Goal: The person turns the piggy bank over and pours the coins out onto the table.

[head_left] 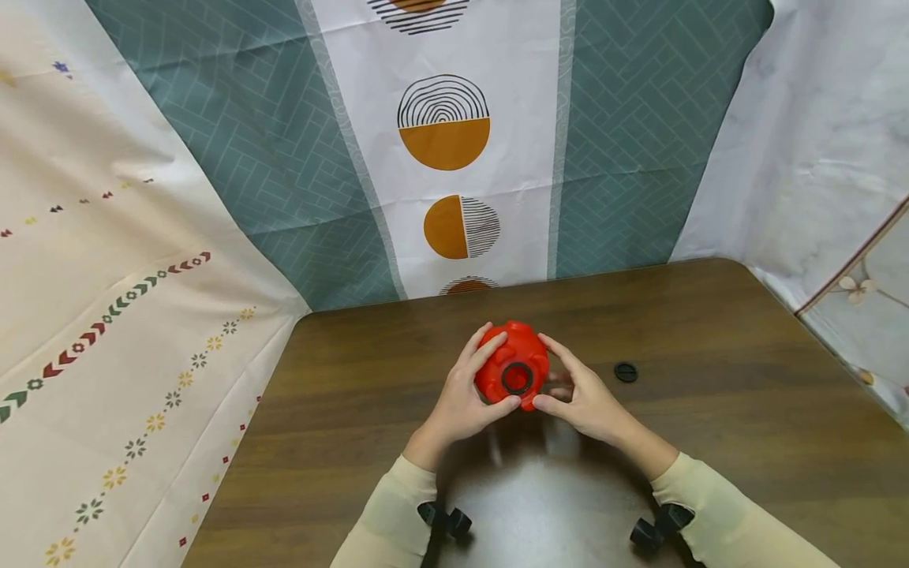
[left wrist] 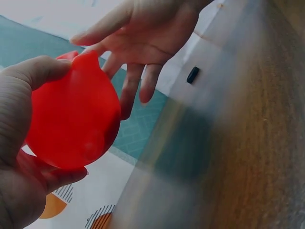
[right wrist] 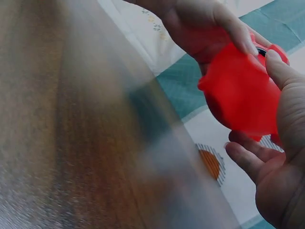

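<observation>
A patterned cloth (head_left: 284,134) hangs behind the scene, teal with orange-and-white circles down its middle, and before it spreads a brown wooden table (head_left: 355,394). From the head view, here's the action: both hands meet over the table, the red lobed object (head_left: 521,349) between them, its dark ring (head_left: 517,379) facing up! The left hand (head_left: 463,398) grips one side, fingers bent over the top, thumb below. The right hand (head_left: 592,402) pinches the opposite side, forefinger high, thumb low. Just off to the right, a small black disc (head_left: 626,371) lies on the wood.

Over to the left wrist: the left thumb and fingers are parted around the red body, holding it firmly; the right hand's other fingers hang loosely spread.

And the right wrist: right thumb at the rim near the ring, fingers bent beneath, left hand across the far side.
</observation>
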Tool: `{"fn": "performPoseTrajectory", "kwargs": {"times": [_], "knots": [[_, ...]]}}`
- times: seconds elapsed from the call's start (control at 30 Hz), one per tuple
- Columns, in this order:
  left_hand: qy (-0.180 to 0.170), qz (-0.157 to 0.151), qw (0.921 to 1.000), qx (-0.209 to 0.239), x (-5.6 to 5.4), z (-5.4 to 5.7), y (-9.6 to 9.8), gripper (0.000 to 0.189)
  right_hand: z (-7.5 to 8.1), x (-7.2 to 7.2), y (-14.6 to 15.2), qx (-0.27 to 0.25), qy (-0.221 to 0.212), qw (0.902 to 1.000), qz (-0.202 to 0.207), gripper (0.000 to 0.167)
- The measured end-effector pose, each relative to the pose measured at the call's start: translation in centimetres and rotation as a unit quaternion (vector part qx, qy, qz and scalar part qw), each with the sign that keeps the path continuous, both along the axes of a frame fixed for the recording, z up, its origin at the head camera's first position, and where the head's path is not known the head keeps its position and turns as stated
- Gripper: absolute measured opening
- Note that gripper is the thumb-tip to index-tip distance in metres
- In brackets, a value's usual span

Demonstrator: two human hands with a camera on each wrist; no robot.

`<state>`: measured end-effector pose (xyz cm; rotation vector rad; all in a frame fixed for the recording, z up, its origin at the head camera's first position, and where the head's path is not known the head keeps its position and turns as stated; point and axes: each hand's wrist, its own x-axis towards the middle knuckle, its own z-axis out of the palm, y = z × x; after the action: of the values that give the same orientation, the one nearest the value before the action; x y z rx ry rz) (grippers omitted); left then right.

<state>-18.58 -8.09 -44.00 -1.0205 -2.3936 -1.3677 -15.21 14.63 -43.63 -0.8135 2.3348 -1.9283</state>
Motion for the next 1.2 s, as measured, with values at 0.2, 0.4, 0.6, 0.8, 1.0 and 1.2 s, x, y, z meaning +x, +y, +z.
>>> {"fn": "performPoseTrajectory", "kwargs": {"times": [0.2,0.4,0.6,0.8,1.0,1.2], "knots": [[-0.018,0.009,0.9998,0.006,0.1,-0.1,0.3,0.088,-0.1,0.0,-0.4,-0.001,0.0,0.9999,-0.013,0.085],[-0.025,0.03,0.9992,0.003,0.2,0.1,0.2,0.096,0.4,0.2,-1.1,-0.009,0.004,0.9996,-0.028,0.084],[-0.032,0.031,0.999,0.01,0.1,0.1,0.0,0.098,0.9,0.5,-1.8,-0.011,0.024,0.9986,-0.045,0.082],[-0.031,0.031,0.999,0.005,0.5,0.5,0.1,0.1,1.3,0.8,-2.0,0.011,0.083,0.9939,-0.071,0.078],[-0.047,0.038,0.9982,-0.007,0.9,0.7,0.5,0.107,1.9,1.2,-2.1,0.036,0.132,0.9837,-0.117,0.074],[-0.055,0.038,0.9976,0.017,1.0,0.8,0.8,0.107,2.6,1.4,-2.1,0.039,0.129,0.9806,-0.142,0.075]]}}
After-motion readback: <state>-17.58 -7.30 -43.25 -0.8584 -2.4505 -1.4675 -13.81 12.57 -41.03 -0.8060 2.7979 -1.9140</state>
